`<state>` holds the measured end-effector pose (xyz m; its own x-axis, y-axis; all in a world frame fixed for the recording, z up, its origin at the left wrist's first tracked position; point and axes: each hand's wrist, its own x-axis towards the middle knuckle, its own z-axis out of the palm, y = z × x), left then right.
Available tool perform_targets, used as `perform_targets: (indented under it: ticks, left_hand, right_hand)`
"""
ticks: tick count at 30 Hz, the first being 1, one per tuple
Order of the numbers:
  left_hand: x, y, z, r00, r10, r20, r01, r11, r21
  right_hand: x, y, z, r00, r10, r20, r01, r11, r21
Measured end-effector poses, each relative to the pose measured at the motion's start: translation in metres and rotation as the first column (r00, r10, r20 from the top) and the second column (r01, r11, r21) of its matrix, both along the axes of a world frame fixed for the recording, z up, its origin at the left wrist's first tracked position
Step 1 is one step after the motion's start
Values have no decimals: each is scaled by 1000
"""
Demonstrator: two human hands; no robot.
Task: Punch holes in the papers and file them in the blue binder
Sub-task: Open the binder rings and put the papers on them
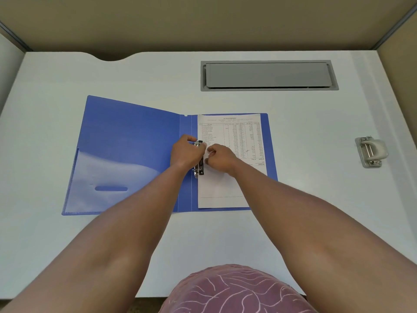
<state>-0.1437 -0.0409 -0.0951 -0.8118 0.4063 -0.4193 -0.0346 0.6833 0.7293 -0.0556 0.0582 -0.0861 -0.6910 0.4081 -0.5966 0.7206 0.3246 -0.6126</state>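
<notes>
The blue binder (pixel 126 154) lies open flat on the white desk, its clear inner pocket on the left flap. A printed paper sheet (pixel 232 132) lies on the right half, its left edge at the metal ring mechanism (pixel 199 169) on the spine. My left hand (pixel 185 152) curls its fingers round the upper part of that mechanism. My right hand (pixel 218 158) pinches the paper's left edge right beside the rings. The hands hide the middle of the mechanism.
A grey hole punch (pixel 371 151) sits at the desk's right side, apart from the binder. A grey cable-tray lid (pixel 268 75) is set into the desk (pixel 158 75) behind. Beige partition walls enclose the back and sides.
</notes>
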Motion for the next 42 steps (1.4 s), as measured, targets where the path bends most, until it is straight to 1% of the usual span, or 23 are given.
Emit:
perform_targets:
  ticks: [3,6,9,14,19,22,30,35,42]
  left_hand:
    - [-2,-3,0,999,25,-22,-25,1000,2]
    - [-6,-4,0,997,-3,-79,0,999,-36]
    - [-8,-5,0,995,-22,-94,17,999,-49]
    - [-13,-8,1,997,-38,-69,35,998,-48]
    - [-20,-6,-2,999,-50,-10,49,997,-55]
    - [-24,-4,-4,997,-72,8,72,996,-59]
    - [-29,-2,-6,995,-90,35,92,994,-62]
    - [-26,-2,-3,995,-105,-2,104,990,-97]
    - [-22,-2,-2,995,-91,-40,86,991,-103]
  right_hand:
    - [0,1,-4,998,-48,-30,49,999,15]
    - [-2,1,-8,998,-27,-48,30,998,55]
    - [-5,-1,-10,999,6,-47,-2,997,83]
    - [-14,-5,-9,997,46,-58,-39,992,123]
    - [-21,-4,-15,994,107,-9,-103,977,185]
    - [-22,-4,-19,993,115,6,-114,971,209]
    - [-25,2,-24,996,74,-57,-65,987,146]
    - [-27,7,-32,995,63,-83,-53,991,124]
    - [-26,6,-38,992,56,-117,-44,994,99]
